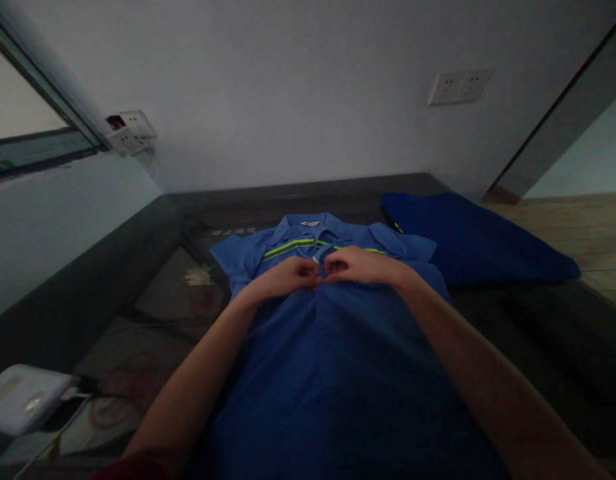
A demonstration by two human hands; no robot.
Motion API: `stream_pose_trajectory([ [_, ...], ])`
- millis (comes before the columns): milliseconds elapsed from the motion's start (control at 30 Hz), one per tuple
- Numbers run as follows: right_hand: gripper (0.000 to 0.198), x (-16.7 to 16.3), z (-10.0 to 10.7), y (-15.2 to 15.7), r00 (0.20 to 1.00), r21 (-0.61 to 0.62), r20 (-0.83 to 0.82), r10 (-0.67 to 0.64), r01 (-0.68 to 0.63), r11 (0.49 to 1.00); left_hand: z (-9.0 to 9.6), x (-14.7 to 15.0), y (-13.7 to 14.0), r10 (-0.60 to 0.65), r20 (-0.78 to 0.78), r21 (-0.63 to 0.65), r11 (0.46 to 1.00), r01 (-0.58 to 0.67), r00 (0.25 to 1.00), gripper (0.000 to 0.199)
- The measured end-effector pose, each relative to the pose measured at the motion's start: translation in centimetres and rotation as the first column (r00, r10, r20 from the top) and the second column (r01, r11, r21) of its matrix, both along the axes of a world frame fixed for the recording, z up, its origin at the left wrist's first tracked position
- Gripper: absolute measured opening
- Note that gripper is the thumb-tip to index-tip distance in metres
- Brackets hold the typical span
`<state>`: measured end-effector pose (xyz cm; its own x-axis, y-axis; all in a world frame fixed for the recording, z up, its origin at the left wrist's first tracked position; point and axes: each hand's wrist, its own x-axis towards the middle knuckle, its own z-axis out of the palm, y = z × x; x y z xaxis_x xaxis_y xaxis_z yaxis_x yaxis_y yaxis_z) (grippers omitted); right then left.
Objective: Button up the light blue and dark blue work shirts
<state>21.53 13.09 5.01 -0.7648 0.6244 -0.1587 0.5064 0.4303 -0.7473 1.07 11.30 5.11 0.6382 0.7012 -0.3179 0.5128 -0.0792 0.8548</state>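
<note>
A blue short-sleeved work shirt [358,347] lies spread front side up, its collar toward the wall and yellow-green stripes across the chest. Both hands meet at its front opening, below the stripes. My left hand [291,275] pinches the shirt's front edge, fingers curled. Close beside it, my right hand [361,265] is closed on the other side of the same opening, with a bit of the fabric edge raised between the hands. The fingertips almost touch, and whatever fastener lies between them is too small to make out.
A folded dark blue garment [478,233] lies at the right, partly by the shirt's sleeve. On the left sits a white device [25,400] with a cable. The dark patterned bed surface [163,320] meets the wall, which carries sockets [461,87].
</note>
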Motion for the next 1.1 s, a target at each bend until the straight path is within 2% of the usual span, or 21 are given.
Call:
stream_pose_trajectory([
  [133, 0.012, -0.2, -0.4, 0.1, 0.999, -0.003, -0.034, 0.021, -0.021, 1.000, -0.2, -0.1, 0.1, -0.014, -0.001, -0.002, 1.000, 0.014, 1.000, 0.015],
  [400, 0.014, 0.2, -0.9, 0.7, 0.995, -0.108, -0.086, 0.057, -0.067, 0.992, -0.1, 0.0, 0.3, -0.062, -0.054, 0.014, 0.998, 0.063, 0.997, 0.017],
  [667, 0.009, 0.0, -1.1, 0.6, 0.995, -0.082, -0.082, 0.051, -0.058, 0.995, -0.5, 0.0, 0.3, -0.044, -0.079, -0.013, 0.999, 0.043, 0.996, 0.019],
  [833, 0.009, -0.3, -1.1, 0.5, 0.993, -0.030, -0.103, 0.053, -0.056, 0.998, -1.2, 0.3, -0.8, 0.091, -0.074, 0.065, 0.994, -0.087, 0.993, 0.024],
  [1000, 0.013, -0.7, -1.7, -0.4, 0.995, 0.033, -0.092, 0.041, -0.038, 0.999, -3.0, 0.3, -3.6, 0.305, -0.008, 0.089, 0.949, -0.303, 0.952, 0.025],
  [1100, 0.010, -1.0, -2.4, -1.4, 0.996, 0.092, -0.085, 0.008, 0.000, 0.996, -3.6, 0.0, -5.0, 0.331, 0.027, 0.118, 0.936, -0.332, 0.943, 0.025],
])
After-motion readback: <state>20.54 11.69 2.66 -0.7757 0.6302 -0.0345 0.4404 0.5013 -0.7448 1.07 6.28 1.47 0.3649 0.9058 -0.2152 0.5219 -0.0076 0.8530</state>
